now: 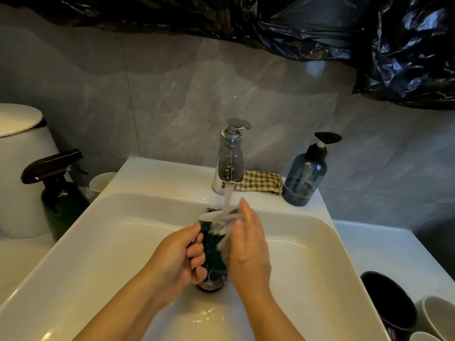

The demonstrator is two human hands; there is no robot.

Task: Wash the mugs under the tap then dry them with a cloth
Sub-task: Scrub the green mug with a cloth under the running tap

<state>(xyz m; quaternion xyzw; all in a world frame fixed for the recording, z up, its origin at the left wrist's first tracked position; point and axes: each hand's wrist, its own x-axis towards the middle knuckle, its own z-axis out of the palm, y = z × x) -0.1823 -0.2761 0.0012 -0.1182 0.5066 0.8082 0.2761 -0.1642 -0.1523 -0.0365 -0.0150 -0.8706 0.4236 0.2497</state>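
Grey marbled wall tiles (172, 94) back a white basin (98, 242), with crumpled black plastic sheeting (406, 57) hanging across the top of the wall. At the far left is a white lidded container (22, 168), then a dark green spray bottle (61, 200) and a small pale cup (101, 182) just beside the basin's corner. The chrome tap (230, 158) runs a stream of water (227, 200); a checked cloth (263, 184) lies behind it on the ledge, touching a blue pump bottle (304, 178). Over the drain (213, 283), the dark green mug (211, 244), white inside, is tilted under the stream. The left hand (182, 257) curls its fingers round the handle, and the right hand (248, 244) lies flat, fingers straight, against the wet side. A dark mug (386, 299) and white mugs (438, 318) sit at the far right.
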